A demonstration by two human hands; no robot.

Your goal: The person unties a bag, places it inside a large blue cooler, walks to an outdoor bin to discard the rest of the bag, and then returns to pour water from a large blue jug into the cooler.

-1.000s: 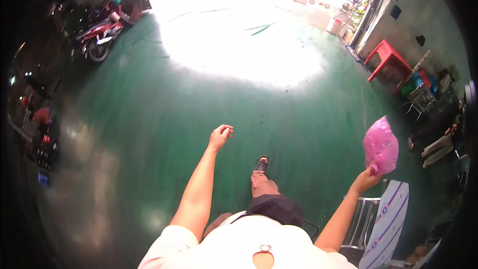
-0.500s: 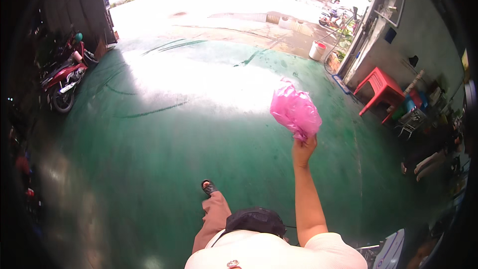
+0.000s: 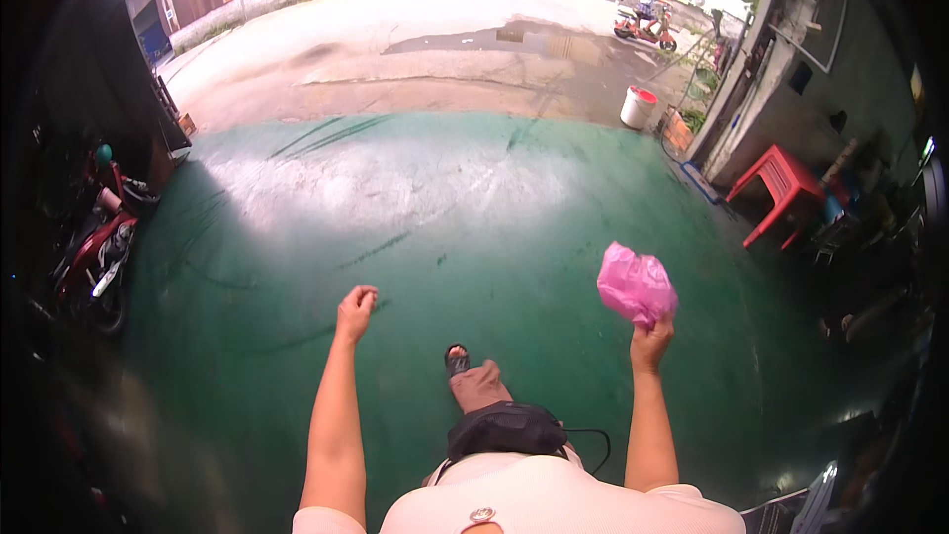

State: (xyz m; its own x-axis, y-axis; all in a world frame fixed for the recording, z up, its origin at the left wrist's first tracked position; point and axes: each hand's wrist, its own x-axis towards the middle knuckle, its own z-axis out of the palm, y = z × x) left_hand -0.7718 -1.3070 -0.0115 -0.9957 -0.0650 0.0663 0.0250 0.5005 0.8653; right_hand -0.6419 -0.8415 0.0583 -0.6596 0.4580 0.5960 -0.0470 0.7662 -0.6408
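Note:
A crumpled pink plastic bag (image 3: pixel 636 282) puffs up above my right hand (image 3: pixel 652 338), whose fingers are closed around its gathered lower end. My right arm reaches forward, holding the bag up over the green floor. On the other side my left hand (image 3: pixel 358 313) is stretched out in front of me, its fingers curled in and nothing visible in them. It touches nothing. A black pouch (image 3: pixel 506 430) sits at my waist, with a dark cable looping out on its right.
Green floor (image 3: pixel 415 267) runs to a wide doorway. A red motorbike (image 3: pixel 99 247) stands at the left. By the right doorpost are a white bucket (image 3: pixel 638 109) and a red plastic stool (image 3: pixel 779 188). Outside, a person on a scooter (image 3: pixel 645 25) is near a puddle (image 3: pixel 514 37).
My left hand has come into view. My right hand and the bag are lower and farther right. The doorway looks nearer, and the scooter rider has shifted left and shows more fully.

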